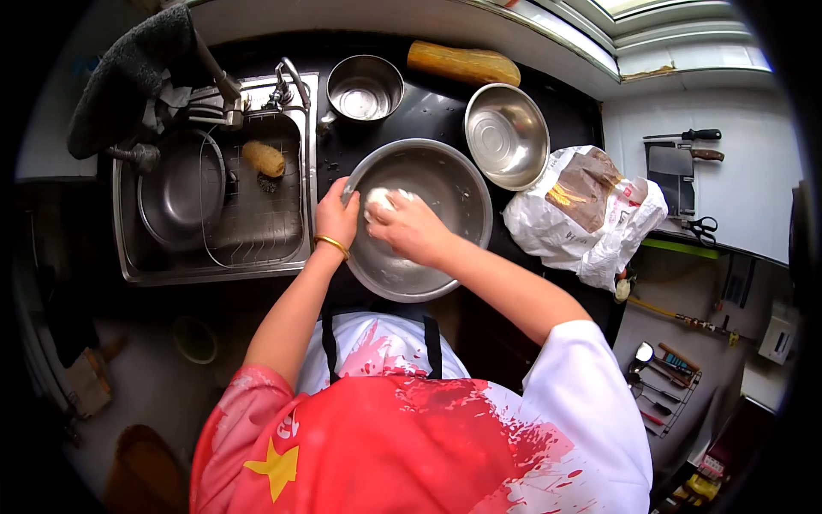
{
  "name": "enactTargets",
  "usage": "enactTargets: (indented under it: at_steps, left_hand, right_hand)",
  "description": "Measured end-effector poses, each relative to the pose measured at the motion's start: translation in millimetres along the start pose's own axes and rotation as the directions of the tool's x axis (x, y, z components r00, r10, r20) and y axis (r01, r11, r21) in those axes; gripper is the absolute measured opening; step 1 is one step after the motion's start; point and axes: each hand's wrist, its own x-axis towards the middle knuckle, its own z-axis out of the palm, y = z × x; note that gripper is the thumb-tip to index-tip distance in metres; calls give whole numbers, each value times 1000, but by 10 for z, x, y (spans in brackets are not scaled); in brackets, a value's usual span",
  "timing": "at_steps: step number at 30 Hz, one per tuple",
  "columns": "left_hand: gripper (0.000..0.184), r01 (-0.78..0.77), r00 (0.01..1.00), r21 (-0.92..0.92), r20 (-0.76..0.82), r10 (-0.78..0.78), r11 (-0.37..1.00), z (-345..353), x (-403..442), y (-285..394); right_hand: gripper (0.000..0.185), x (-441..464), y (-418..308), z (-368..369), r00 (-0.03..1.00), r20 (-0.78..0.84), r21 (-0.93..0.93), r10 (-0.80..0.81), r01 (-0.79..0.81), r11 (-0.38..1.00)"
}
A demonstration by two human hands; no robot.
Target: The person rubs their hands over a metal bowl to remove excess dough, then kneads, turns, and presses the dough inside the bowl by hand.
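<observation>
A wide metal bowl [458, 184] stands on the black counter in front of me. My left hand [336, 214], with a gold bangle at the wrist, grips its left rim, thumb on the inner side. Inside the bowl, my right hand [409, 230] has its fingers curled over a lump of white dough [378, 201]. The dough lies near the bowl's left wall, partly hidden by those fingers. Pale smears mark the bowl's inner surface.
Left is a sink [295, 197] with a metal basin [175, 193] and a brown root vegetable [263, 158]. Behind the bowl stand a metal pot [366, 86], a long squash [462, 62] and a second bowl [507, 137]. A plastic bag [582, 214] sits right, near wall-hung knives [672, 167].
</observation>
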Motion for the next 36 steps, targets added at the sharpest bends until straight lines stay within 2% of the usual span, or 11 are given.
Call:
enactTargets:
  at_steps: [1, 5, 11, 15, 21, 28, 29, 31, 33, 35, 36]
  left_hand:
    - [25, 1, 1000, 5, 22, -2, 1000, 24, 0, 0]
    - [25, -29, 998, 29, 56, 27, 999, -129, 20, -30]
    - [28, 13, 996, 91, 82, -20, 996, -152, 48, 78]
    - [50, -34, 999, -25, 31, 35, 999, -147, 37, 102]
    - [56, 137, 986, -55, 106, -131, 989, -135, 9, 180]
    - [50, -25, 998, -70, 63, 29, 997, -93, 29, 98]
    - [50, -20, 998, -66, 61, 24, 998, -117, 26, 137]
    - [46, 16, 992, -64, 128, -8, 998, -150, 38, 179]
    - [43, -39, 992, -73, 114, 48, 997, -127, 55, 97]
    - [43, -12, 993, -91, 119, 23, 996, -113, 49, 103]
    - [42, -5, 994, -113, 106, 17, 994, -98, 35, 110]
  right_hand:
    - [22, 95, 57, -24, 988, -105, -94, -117, 107, 990]
    - [16, 80, 612, 80, 970, 153, -291, -191, 229, 929]
    - [38, -407, 576, -60, 950, 58, -220, 308, -288, 932]
    - [53, -708, 206, 67, 730, 71, -80, 680, -675, 733]
    - [56, -908, -174, 531, 367, 211, 279, 906, -911, 304]
    - [52, -685, -586, 941, 386, 353, 688, 852, -725, 44]
    - [51, -581, -627, 782, 312, 612, 673, 727, -688, -272]
    - [52, -441, -619, 709, 449, 598, 789, 664, -475, -390]
    - [55, -332, -472, 562, 592, 439, 880, 675, -436, -190]
    - [50, -250, -196, 385, 677, 111, 810, 727, -485, 328]
    - [48, -205, -117, 226, 680, 3, 736, 733, -498, 459]
